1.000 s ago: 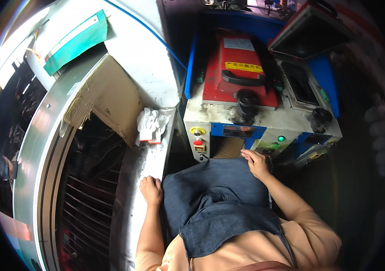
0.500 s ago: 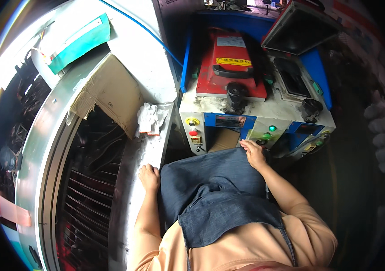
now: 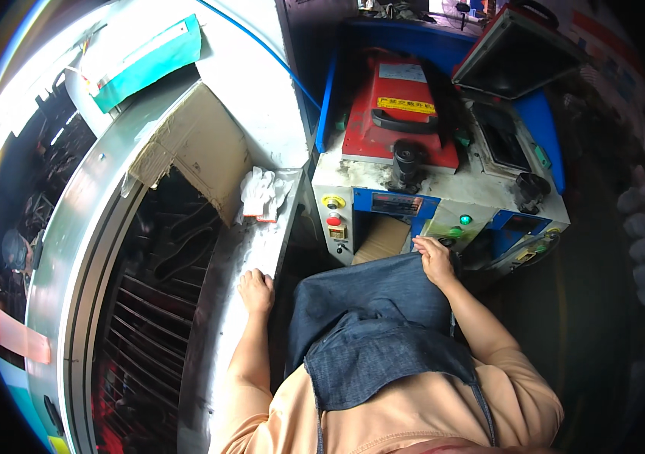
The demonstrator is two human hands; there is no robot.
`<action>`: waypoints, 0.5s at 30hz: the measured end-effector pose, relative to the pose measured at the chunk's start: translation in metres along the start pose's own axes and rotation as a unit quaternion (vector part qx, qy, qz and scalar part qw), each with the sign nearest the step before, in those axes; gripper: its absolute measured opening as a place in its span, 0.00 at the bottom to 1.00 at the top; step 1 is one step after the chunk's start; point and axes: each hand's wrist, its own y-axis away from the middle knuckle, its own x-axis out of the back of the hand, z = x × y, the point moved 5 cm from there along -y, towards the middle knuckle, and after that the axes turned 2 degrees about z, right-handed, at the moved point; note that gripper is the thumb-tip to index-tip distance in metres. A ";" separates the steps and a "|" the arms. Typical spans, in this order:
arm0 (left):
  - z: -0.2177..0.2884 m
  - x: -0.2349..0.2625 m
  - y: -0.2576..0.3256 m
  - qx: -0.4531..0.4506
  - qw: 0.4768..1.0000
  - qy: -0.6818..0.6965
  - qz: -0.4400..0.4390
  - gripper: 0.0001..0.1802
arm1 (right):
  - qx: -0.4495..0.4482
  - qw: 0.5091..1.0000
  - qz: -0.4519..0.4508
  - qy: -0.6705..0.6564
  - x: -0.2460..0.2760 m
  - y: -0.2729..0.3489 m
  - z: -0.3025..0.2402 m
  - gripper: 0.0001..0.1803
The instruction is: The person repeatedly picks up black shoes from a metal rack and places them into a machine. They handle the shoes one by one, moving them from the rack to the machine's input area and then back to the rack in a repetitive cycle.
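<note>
My left hand (image 3: 257, 292) rests on the white metal ledge (image 3: 250, 253) along my left side. Its fingers are curled in, and I see nothing in them. My right hand (image 3: 436, 261) lies over my right knee on the dark denim apron (image 3: 372, 303), fingers loosely stretched and holding nothing. Just beyond it is the front panel of a press machine (image 3: 451, 208) with a green lamp and a dark knob. Farther along the ledge, ahead of my left hand, lies a pair of white work gloves (image 3: 263, 194) with orange cuffs.
On the press, the red heated head (image 3: 398, 113) with a black handle is down. A second lid (image 3: 515, 53) stands raised on the right. A red button (image 3: 333, 221) is on the left panel. Left of the ledge are a conveyor with dark rods (image 3: 160, 303) and a cardboard flap (image 3: 201, 144).
The view has shifted, so the machine and gloves sit slightly farther right and lower. My left fingers look more curled. My right hand stays over the knee.
</note>
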 end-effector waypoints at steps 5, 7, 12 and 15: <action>-0.002 -0.002 -0.001 0.007 1.000 -0.004 -0.006 0.11 | 0.001 1.000 -0.002 0.007 0.000 0.000 0.000 0.27; -0.002 -0.001 -0.002 0.005 1.000 -0.008 -0.003 0.11 | -0.002 1.000 0.004 0.001 0.001 0.001 0.001 0.27; -0.001 -0.001 -0.002 0.001 1.000 0.000 -0.004 0.11 | 0.008 1.000 0.004 0.013 0.001 0.001 -0.002 0.26; -0.002 -0.003 -0.003 0.005 1.000 0.000 -0.007 0.11 | 0.007 1.000 -0.002 0.019 0.001 -0.001 -0.003 0.25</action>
